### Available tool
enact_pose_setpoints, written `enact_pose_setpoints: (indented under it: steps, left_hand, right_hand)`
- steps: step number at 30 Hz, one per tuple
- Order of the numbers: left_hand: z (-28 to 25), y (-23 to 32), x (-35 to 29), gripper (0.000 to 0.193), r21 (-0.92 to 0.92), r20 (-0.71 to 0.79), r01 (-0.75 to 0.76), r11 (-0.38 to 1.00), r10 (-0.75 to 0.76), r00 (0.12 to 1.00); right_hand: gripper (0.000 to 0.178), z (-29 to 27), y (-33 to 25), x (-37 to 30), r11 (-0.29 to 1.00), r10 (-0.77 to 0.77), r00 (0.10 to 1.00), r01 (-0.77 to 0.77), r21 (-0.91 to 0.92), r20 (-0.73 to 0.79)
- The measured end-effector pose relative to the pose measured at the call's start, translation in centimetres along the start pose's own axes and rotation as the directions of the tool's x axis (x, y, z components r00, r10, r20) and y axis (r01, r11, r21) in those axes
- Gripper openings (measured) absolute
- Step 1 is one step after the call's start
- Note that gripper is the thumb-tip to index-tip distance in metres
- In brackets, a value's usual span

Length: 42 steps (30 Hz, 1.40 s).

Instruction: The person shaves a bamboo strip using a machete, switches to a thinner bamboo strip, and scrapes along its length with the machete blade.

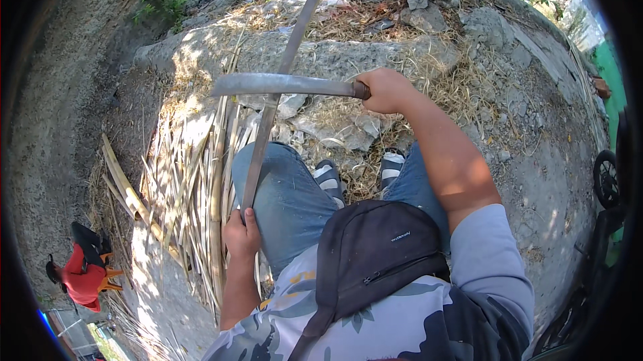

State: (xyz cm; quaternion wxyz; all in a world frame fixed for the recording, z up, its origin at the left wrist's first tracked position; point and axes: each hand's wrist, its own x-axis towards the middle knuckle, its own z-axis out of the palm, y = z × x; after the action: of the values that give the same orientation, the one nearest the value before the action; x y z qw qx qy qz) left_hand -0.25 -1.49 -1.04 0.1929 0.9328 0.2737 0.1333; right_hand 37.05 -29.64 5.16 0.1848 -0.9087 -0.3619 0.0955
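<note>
My right hand [386, 90] is closed round the dark handle of a machete [288, 84]. The machete's blade points left, lying across a long, flat bamboo strip [261, 143] and appearing to touch it. The strip's lower end sits in my left hand [242, 232], beside my left knee, with the thumb laid along it. From there it slants up and away past the top of the picture. Part of the strip is hidden behind the blade.
Split bamboo pieces [194, 187] lie in a pile left of my leg. Pale shavings [429, 73] and broken rocks [355, 130] cover the ground ahead. Far left, a person in red [84, 270] sits on an orange stool [112, 279]. A wheel [606, 179] stands at the right edge.
</note>
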Motion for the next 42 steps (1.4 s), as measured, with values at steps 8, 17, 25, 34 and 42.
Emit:
enact_pose_setpoints:
  steps: [8,17,25,34,42]
  left_hand:
    - [0.1,-0.1,-0.1,0.056,-0.067,-0.001,0.016,0.998,-0.016,1.0]
    - [0.4,-0.6,0.0,0.051,-0.037,0.006,0.021,0.999,-0.021,1.0]
    - [0.2,-0.3,0.1,0.052,-0.054,0.034,0.041,0.998,-0.04,0.999]
    - [0.6,-0.8,0.0,0.053,-0.062,0.008,0.015,0.998,-0.015,1.0]
    - [0.4,-0.8,-0.1,0.053,-0.034,0.02,0.043,0.999,-0.042,0.999]
  right_hand:
    - [0.021,0.3,-1.7,-0.6,0.999,0.013,1.0,-0.012,0.045,-0.016]
    - [0.018,1.2,-5.5,-0.9,0.929,-0.269,0.942,0.31,-0.204,0.202]
    - [0.021,-0.4,0.4,-0.4,0.999,0.032,0.999,-0.032,0.002,0.007]
    - [0.022,0.2,-1.6,-0.6,0.996,-0.026,0.999,0.023,0.09,0.039]
    - [0.02,-0.3,-2.7,-0.7,0.96,-0.223,0.974,0.228,-0.16,0.046]
